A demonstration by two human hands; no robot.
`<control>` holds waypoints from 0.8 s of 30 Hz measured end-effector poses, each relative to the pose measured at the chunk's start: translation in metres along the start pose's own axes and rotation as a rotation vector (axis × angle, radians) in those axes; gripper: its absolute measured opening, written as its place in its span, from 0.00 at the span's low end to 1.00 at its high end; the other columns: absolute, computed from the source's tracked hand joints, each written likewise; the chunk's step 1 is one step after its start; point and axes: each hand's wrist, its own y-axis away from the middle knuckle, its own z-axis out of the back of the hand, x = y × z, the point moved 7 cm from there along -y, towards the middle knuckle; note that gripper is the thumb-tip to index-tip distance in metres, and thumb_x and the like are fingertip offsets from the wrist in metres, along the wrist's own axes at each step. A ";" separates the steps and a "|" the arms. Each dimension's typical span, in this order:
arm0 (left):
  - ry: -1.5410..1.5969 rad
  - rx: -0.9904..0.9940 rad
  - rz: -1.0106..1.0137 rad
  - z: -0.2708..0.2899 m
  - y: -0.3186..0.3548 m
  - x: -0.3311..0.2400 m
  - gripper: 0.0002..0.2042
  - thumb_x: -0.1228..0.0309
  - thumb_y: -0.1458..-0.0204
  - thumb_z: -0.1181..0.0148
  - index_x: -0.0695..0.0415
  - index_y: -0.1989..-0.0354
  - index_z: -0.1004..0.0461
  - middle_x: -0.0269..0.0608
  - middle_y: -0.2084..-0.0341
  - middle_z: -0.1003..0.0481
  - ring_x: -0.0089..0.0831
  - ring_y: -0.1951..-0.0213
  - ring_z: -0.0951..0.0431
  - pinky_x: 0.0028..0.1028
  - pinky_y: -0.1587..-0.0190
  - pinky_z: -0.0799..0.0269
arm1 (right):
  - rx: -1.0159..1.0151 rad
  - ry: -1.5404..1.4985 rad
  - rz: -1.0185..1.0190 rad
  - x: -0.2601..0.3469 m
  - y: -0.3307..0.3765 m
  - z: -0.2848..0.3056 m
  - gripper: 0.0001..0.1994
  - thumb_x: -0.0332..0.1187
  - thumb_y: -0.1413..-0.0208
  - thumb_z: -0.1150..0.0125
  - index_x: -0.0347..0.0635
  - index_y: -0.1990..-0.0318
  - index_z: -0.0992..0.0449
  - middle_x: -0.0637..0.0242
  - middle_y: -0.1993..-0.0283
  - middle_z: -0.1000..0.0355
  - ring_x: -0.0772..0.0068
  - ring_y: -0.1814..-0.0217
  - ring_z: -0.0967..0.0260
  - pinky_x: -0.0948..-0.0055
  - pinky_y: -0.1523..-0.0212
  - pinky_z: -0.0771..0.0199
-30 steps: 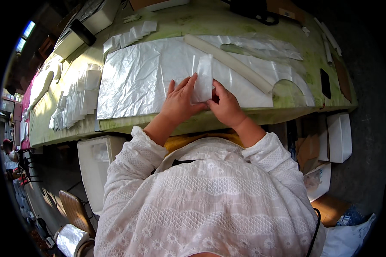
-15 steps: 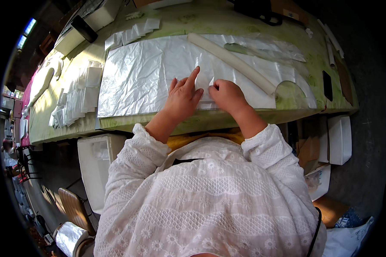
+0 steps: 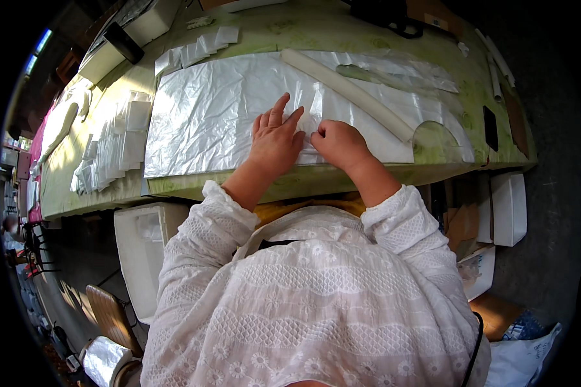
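A large translucent plastic sheet [image 3: 200, 122] lies wrinkled across the table in front of me. Over its middle, my left hand [image 3: 274, 143] is spread with the fingers stretched forward, palm toward the sheet. Close beside it on the right, my right hand [image 3: 342, 145] is closed in a pinch. A thin, whitish piece of plastic film [image 3: 316, 100] rises from its fingertips between the two hands. Whether that film is separate from the sheet I cannot tell. A long pale tube [image 3: 348, 93] lies slantwise on the sheet, beyond and to the right of my right hand.
Folded clear plastic packets [image 3: 119, 145] lie in overlapping rows at the left, with more packets [image 3: 197, 50] farther back. A dark phone [image 3: 490, 128] lies at the right. White foam boxes [image 3: 142, 258] stand below the table edge. A black cylinder [image 3: 124, 42] sits back left.
The film at my right hand now stands up taller and wider. My left hand's fingers have shifted slightly, with the index finger lowered and bent to the left.
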 end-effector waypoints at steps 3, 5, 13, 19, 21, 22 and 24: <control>-0.185 0.032 -0.249 -0.004 0.002 -0.017 0.26 0.61 0.40 0.42 0.47 0.32 0.32 0.35 0.27 0.42 0.43 0.28 0.41 0.54 0.27 0.53 | 0.029 0.026 -0.007 0.000 -0.001 -0.001 0.15 0.41 0.44 0.46 0.39 0.63 0.18 0.48 0.60 0.20 0.43 0.57 0.23 0.52 0.53 0.22; -0.142 0.175 -0.167 -0.009 0.001 -0.011 0.26 0.59 0.38 0.45 0.48 0.31 0.34 0.36 0.26 0.43 0.43 0.26 0.46 0.56 0.26 0.58 | 0.026 0.013 -0.009 -0.001 -0.001 0.000 0.15 0.41 0.44 0.46 0.39 0.64 0.18 0.49 0.60 0.20 0.43 0.57 0.23 0.52 0.53 0.22; -0.207 0.315 -0.090 -0.017 0.003 -0.006 0.29 0.49 0.35 0.53 0.47 0.28 0.39 0.39 0.25 0.46 0.43 0.23 0.52 0.58 0.25 0.64 | 0.033 0.032 0.041 0.002 0.015 0.002 0.17 0.45 0.42 0.43 0.39 0.65 0.19 0.50 0.63 0.21 0.43 0.59 0.23 0.53 0.55 0.22; -0.141 0.428 -0.158 0.009 0.044 -0.026 0.49 0.39 0.58 0.30 0.49 0.28 0.39 0.47 0.25 0.48 0.51 0.24 0.54 0.61 0.26 0.64 | 0.237 -0.227 0.036 -0.006 0.078 -0.005 0.16 0.43 0.42 0.37 0.34 0.67 0.21 0.54 0.68 0.23 0.56 0.67 0.26 0.61 0.62 0.27; -0.142 0.411 -0.190 0.010 0.054 -0.027 0.51 0.42 0.61 0.26 0.49 0.28 0.40 0.47 0.25 0.48 0.51 0.23 0.54 0.60 0.26 0.63 | 0.206 -0.437 0.054 -0.011 0.098 -0.011 0.14 0.39 0.40 0.35 0.34 0.67 0.22 0.60 0.70 0.26 0.66 0.70 0.32 0.66 0.66 0.30; -0.144 0.400 -0.203 0.010 0.059 -0.028 0.52 0.44 0.62 0.25 0.49 0.27 0.40 0.47 0.25 0.48 0.51 0.23 0.55 0.59 0.25 0.62 | 0.189 -0.541 0.063 -0.013 0.106 -0.012 0.13 0.37 0.39 0.35 0.34 0.67 0.23 0.63 0.71 0.28 0.71 0.71 0.34 0.69 0.67 0.32; -0.111 0.374 -0.203 0.010 0.062 -0.032 0.53 0.51 0.65 0.21 0.50 0.27 0.41 0.44 0.25 0.47 0.51 0.24 0.53 0.62 0.26 0.61 | 0.054 -0.500 0.133 -0.019 0.111 -0.003 0.10 0.33 0.39 0.34 0.35 0.66 0.23 0.67 0.67 0.29 0.76 0.70 0.35 0.72 0.67 0.32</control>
